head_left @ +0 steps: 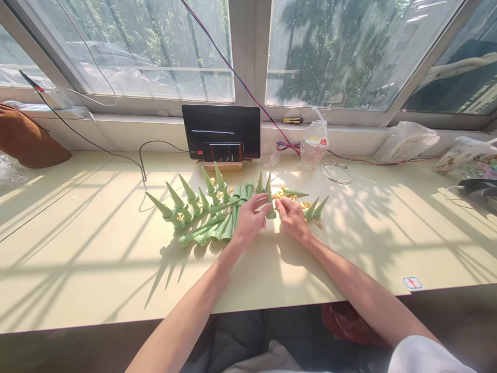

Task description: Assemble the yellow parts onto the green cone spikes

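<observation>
My left hand (251, 217) is closed around a green plastic cone spike (269, 194), held with its point up. Close to its right, my right hand (293, 220) has its fingertips pinched together; whatever is between them is too small to make out. Behind my right hand lies a pile of small yellow-tan pieces (280, 192). Left of my hands, several green cones stand point up on collared bases (176, 197), while other green spikes (212, 230) lie in a loose heap. Two more cones (319, 208) are to the right of my right hand.
A black tablet (221, 124) with a phone (223, 152) before it stands at the back. Behind and right are a plastic cup in a bag (314, 145), a coiled cable (337, 173) and plastic packets (406, 141). A brown item (29, 137) sits far left.
</observation>
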A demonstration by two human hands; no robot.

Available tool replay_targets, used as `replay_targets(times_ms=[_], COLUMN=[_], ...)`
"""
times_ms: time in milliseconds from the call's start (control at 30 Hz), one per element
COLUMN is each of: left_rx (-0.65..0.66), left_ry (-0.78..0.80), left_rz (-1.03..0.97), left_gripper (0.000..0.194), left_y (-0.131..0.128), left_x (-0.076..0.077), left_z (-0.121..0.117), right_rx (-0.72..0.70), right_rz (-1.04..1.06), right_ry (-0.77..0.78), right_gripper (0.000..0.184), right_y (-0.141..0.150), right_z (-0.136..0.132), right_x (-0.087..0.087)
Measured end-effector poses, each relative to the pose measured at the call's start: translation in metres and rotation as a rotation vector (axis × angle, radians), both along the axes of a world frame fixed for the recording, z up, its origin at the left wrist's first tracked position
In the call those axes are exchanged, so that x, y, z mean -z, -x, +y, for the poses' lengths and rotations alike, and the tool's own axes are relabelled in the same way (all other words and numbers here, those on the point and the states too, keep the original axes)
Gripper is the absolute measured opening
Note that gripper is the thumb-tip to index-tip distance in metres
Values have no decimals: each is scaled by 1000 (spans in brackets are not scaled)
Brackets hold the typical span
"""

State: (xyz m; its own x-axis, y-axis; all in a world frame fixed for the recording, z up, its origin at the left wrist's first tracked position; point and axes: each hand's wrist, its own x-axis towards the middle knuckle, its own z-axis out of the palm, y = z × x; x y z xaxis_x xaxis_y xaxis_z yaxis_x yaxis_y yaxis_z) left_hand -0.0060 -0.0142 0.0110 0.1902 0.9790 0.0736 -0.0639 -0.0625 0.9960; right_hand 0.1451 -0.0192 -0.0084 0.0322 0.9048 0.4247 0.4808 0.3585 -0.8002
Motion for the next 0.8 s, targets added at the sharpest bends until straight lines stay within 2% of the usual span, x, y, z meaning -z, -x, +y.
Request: replay_targets(times_ms=[367, 800], left_rx=[-42, 19], left_ry=[21, 81], left_rz=[-66, -71], left_gripper=[38, 37], left_y=[-2, 1], left_x=[-1, -7], left_z=[2, -1], right_rx=[89, 149], right_rz=[0, -12], right_ry=[36, 57], right_gripper=[32, 34], right_y=[3, 4], right_z=[0, 1], right_x=[1, 2])
